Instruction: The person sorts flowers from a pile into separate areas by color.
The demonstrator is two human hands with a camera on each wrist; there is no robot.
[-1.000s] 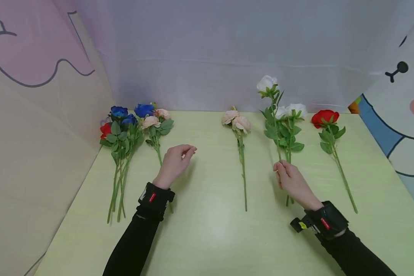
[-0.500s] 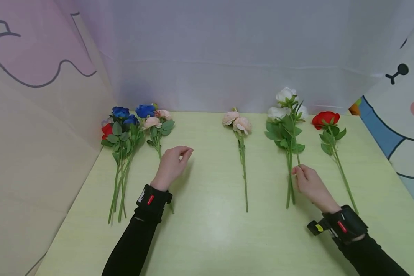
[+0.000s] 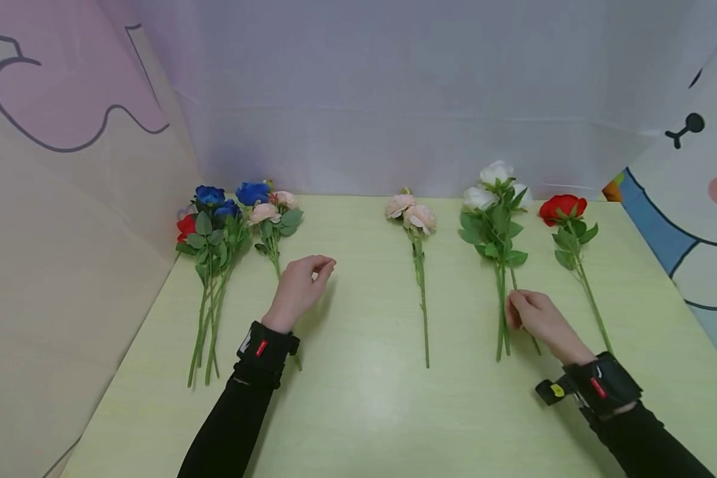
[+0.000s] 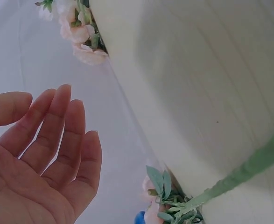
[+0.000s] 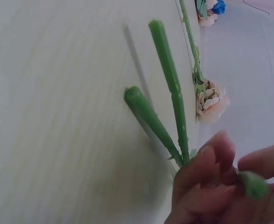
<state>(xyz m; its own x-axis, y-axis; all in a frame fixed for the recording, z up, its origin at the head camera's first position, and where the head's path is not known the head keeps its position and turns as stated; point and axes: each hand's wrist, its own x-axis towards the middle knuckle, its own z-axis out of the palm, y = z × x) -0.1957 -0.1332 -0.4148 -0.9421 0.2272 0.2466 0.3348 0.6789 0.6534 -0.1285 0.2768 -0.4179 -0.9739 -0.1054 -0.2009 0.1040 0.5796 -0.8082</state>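
Note:
My right hand point(image 3: 540, 320) holds the lower stem of a white rose point(image 3: 496, 171) at the table's right half. The rose lies over two other white roses, whose green stems point(image 5: 167, 60) run beside my fingers in the right wrist view. The held stem's cut end point(image 5: 255, 185) shows between thumb and curled fingers there. My left hand point(image 3: 301, 289) hovers with bent, relaxed fingers and holds nothing. Under and behind it lies a pale pink flower point(image 3: 265, 212), its stem point(image 4: 239, 175) crossing the lower right of the left wrist view.
Blue and red roses point(image 3: 209, 226) lie bunched at the left edge of the table point(image 3: 358, 411). Pale pink flowers point(image 3: 418, 218) lie in the middle. A single red rose point(image 3: 563, 209) lies to the right. A pale curtain point(image 3: 364, 133) hangs behind.
My right hand has moved right and lower, bringing the white rose over onto the other two white ones. My left hand has barely moved.

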